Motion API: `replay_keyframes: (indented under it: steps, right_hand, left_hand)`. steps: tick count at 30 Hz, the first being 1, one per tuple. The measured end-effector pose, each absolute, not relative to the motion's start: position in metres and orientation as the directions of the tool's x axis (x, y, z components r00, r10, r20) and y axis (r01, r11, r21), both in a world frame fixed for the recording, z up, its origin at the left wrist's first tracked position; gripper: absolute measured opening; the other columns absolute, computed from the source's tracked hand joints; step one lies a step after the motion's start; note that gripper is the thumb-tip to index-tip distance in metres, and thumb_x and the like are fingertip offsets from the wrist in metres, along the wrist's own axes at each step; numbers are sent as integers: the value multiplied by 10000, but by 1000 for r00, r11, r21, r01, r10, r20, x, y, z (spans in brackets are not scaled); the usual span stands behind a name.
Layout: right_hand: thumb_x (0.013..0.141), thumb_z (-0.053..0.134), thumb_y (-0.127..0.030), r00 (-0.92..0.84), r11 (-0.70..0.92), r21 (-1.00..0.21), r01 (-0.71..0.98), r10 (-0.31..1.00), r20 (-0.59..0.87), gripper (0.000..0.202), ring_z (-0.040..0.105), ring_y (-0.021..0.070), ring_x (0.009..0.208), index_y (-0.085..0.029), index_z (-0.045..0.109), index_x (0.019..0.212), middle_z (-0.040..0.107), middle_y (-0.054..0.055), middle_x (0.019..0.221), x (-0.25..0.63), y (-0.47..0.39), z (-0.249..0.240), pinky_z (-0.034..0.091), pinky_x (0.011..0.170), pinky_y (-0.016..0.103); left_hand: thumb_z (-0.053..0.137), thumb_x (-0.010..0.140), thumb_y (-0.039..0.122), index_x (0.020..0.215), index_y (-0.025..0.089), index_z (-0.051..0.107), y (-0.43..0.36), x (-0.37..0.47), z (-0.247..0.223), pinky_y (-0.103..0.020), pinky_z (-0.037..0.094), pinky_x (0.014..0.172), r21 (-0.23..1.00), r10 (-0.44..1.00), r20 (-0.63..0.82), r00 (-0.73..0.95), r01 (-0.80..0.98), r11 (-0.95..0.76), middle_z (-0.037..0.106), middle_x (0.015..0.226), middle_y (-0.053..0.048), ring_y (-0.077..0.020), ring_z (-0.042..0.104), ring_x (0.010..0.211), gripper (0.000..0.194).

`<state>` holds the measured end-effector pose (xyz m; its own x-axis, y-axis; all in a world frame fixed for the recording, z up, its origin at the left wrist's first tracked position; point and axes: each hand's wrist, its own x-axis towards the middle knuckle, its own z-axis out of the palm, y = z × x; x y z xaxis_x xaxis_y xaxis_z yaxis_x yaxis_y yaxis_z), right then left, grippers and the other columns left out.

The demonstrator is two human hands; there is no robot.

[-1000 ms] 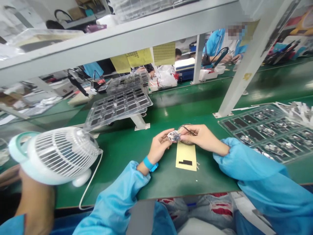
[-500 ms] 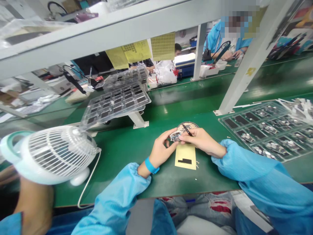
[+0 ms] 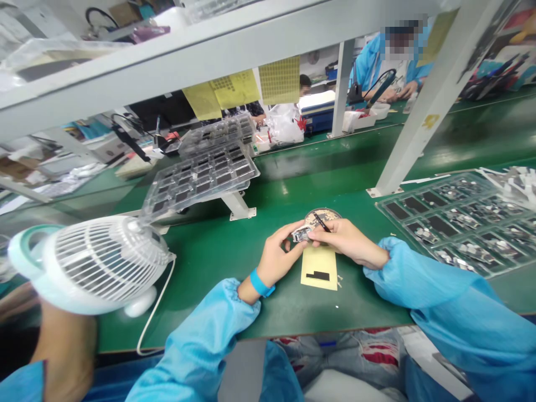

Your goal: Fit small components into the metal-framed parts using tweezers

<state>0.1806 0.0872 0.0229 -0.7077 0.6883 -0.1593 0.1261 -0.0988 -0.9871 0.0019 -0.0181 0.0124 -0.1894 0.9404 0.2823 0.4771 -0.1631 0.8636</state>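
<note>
Between the thumb and fingers of my left hand (image 3: 276, 254) is a small silvery circuit board (image 3: 300, 234), raised a little above the green bench. My right hand (image 3: 352, 243) is closed around a pair of black tweezers (image 3: 321, 222), whose upper end points up and left. Its fingertips meet the board's right edge; the tweezers' working tips are hidden. Just behind both hands stands a round dish (image 3: 335, 213) full of small pale pieces. A yellow sheet (image 3: 318, 258) lies below the hands, bearing a stepped black strip (image 3: 321, 276).
To the right lies a clear tray (image 3: 433, 243) of boards and black pieces. A white fan (image 3: 109, 262) stands at left, its cord on the bench. Stacked plastic trays (image 3: 201, 176) rest on a raised shelf. A metal post (image 3: 402, 134) rises ahead. Another person's arm (image 3: 62, 340) is at far left.
The board has tilted slightly between my fingers. Both hands keep nearly the same place, and the whole view has shifted a little.
</note>
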Motion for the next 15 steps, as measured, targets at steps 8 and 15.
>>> replay_keyframes:
  steps: [8, 15]
  right_hand:
    - [787, 765, -516, -681, -53, -986, 161, 717, -150, 391, 531, 101, 571, -131, 719, 735, 686, 31, 715, 180, 85, 23, 402, 532, 220]
    - [750, 788, -512, -645, -43, -987, 156, 752, -135, 383, 586, 135, 650, -137, 717, 719, 698, 36, 726, 178, 82, 25, 453, 589, 237]
  left_hand:
    - [695, 883, 322, 1286, 250, 689, -19, 2, 16, -261, 471, 635, 817, 922, 352, -159, 533, -220, 695, 1263, -75, -141, 581, 746, 409]
    - [726, 848, 307, 1300, 247, 684, -19, 2, 14, -263, 455, 610, 876, 935, 277, -222, 459, -151, 723, 1182, -66, -113, 492, 641, 458]
